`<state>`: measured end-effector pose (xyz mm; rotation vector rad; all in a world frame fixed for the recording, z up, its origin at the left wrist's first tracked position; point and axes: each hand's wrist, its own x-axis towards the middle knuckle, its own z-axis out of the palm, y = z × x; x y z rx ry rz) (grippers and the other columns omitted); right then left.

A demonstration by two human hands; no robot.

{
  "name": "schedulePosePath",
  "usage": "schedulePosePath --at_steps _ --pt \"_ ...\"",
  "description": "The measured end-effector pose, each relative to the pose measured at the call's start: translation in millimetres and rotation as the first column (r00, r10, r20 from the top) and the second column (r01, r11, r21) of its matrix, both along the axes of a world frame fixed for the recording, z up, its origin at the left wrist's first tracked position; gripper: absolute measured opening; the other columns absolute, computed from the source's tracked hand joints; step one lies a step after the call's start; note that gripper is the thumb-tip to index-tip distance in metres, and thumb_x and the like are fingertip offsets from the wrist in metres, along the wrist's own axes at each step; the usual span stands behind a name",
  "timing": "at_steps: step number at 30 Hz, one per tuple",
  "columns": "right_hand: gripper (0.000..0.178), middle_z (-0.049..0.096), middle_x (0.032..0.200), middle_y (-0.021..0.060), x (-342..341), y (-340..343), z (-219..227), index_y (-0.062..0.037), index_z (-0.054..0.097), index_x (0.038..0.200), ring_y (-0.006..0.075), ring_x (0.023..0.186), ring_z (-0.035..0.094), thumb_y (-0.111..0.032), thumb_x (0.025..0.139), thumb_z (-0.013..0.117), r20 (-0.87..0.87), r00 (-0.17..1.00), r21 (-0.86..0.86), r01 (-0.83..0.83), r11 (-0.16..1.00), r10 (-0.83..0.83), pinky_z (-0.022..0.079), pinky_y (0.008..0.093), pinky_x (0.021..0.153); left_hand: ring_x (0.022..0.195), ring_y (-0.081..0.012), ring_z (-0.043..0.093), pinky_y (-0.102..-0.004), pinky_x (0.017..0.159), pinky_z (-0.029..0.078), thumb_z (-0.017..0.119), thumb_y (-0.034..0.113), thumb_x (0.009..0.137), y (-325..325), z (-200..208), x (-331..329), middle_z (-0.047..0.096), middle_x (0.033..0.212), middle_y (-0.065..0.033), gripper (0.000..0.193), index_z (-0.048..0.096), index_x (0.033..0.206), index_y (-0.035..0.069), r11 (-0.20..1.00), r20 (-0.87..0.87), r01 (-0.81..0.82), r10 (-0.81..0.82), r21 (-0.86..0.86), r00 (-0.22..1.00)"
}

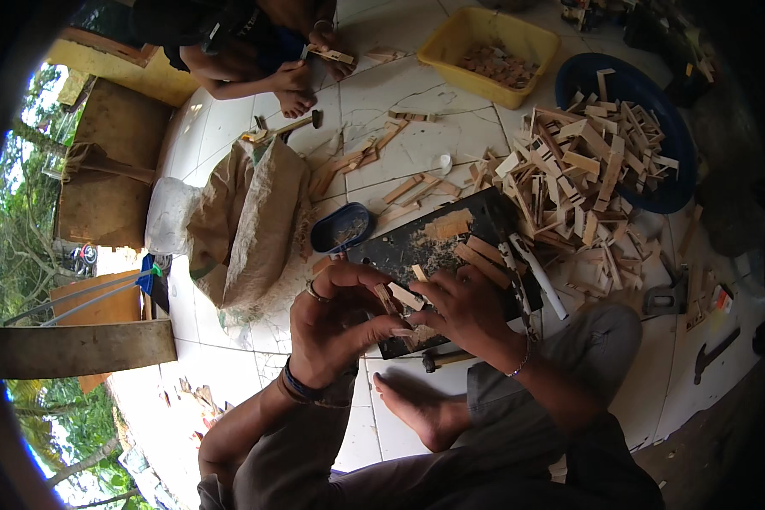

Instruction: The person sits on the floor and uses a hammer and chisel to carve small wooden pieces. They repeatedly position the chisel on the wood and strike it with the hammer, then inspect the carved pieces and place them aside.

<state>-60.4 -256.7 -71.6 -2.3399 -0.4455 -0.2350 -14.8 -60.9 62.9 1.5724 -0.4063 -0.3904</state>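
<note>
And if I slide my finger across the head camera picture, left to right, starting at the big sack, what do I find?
Big sack → left hand → pale wood piece → right hand → white tube → hammer on the far right.

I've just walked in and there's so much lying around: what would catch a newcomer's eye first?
Probably the big heap of wooden pieces at the upper right, in and beside a round blue basin. Next, near the middle, the left hand and right hand hold small bits of wood. Left of centre, a large pale sack stands out too.
</note>
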Motion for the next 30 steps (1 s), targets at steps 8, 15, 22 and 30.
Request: schedulePosePath --at_steps 8,15,22,30 --pt "0.028 0.063 0.108 0.0034 -3.2 16.7 -16.2 -0.0126 0.066 0.115 0.0227 0.094 0.06 -0.027 0.092 0.073 0.151 0.988 -0.115 -0.007 0.993 0.024 0.043 0.042 0.094 0.098 -0.0251 0.072 -0.0371 0.084 0.061 0.088 0.007 0.081 4.4 5.8 -3.1 0.065 0.11 -0.0143 0.055 0.055 0.123 -0.002 0.993 -0.056 0.04 -0.047 -0.11 0.997" --pt "0.021 0.062 0.106 0.005 -1.9 19.1 -11.9 -0.0088 0.066 0.109 0.0223 0.097 0.061 -0.02 0.093 0.072 0.079 0.994 0.032 0.074 0.997 -0.076 0.044 0.0452 0.094 0.103 -0.025 0.07 -0.0408 0.086 0.062 0.082 0.015 0.089 0.4 8.6 -2.1 0.063 0.119 -0.0135 0.055 0.049 0.132 0.003 0.987 -0.202 -0.034 0.001 -0.158 0.979" --pt "0.029 0.062 0.102 0.0071 14.9 -11.1 -2.4 -0.0086 0.066 0.115 0.0262 0.095 0.061 -0.021 0.09 0.076 0.169 0.94 -0.059 0.309 0.949 -0.296 0.047 0.0424 0.09 0.107 -0.0257 0.067 -0.0372 0.093 0.057 0.064 0.018 0.104 3.0 4.1 4.4 0.063 0.124 -0.0116 0.04 0.049 0.139 0.008 0.958 -0.477 -0.166 0.035 -0.235 0.878" --pt "0.027 0.064 0.094 0.0047 4.6 -13.3 -0.5 -0.0117 0.07 0.106 0.0267 0.084 0.064 -0.029 0.086 0.078 -0.044 0.999 -0.128 -0.031 0.991 0.025 0.05 0.0399 0.081 0.106 -0.0183 0.068 -0.0306 0.087 0.057 0.059 0.015 0.107 11.3 -2.5 8.5 0.064 0.129 -0.0089 0.037 0.05 0.143 0.01 0.921 -0.647 -0.269 0.027 -0.28 0.762"
